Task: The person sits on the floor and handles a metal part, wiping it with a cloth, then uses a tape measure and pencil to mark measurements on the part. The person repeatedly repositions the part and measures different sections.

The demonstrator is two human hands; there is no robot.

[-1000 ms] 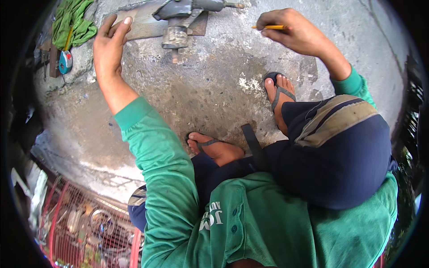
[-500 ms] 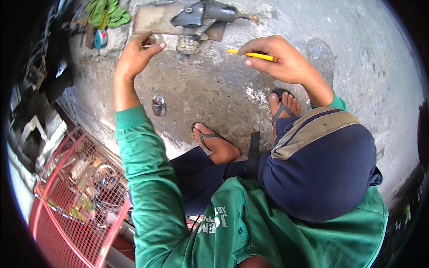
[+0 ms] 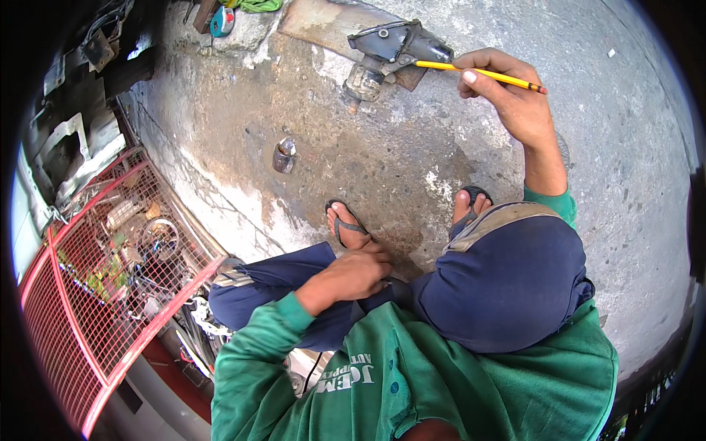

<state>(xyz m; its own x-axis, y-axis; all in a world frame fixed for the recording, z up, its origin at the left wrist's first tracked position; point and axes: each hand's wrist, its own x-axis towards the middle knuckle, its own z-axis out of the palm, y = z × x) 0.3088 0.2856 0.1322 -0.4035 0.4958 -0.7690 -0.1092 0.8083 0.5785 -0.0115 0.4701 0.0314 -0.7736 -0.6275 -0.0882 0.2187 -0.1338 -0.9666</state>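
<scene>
My right hand (image 3: 511,92), at the upper right, pinches a yellow pencil (image 3: 440,66) between thumb and fingers. Its front end points left and meets the outline of a dark, greasy metal housing (image 3: 390,38); I cannot tell whether they touch. The housing has a round stub at its lower side and lies partly on a worn flat board (image 3: 312,26). Low over my legs, my left hand (image 3: 351,273) rests against the dark blue trousers. Its fingers are curled in, and nothing shows in them.
A small dark can (image 3: 284,156) stands on the stained concrete floor (image 3: 220,125). At the top left are a blue tape measure (image 3: 221,22) and a green cloth (image 3: 259,4). A red mesh frame (image 3: 118,294) with clutter behind it borders the left. My sandalled feet (image 3: 346,224) are below the can.
My left hand has come down from beside the board to my legs, and its fingers have curled. My right hand has brought the pencil to the housing. The whole view has shifted.
</scene>
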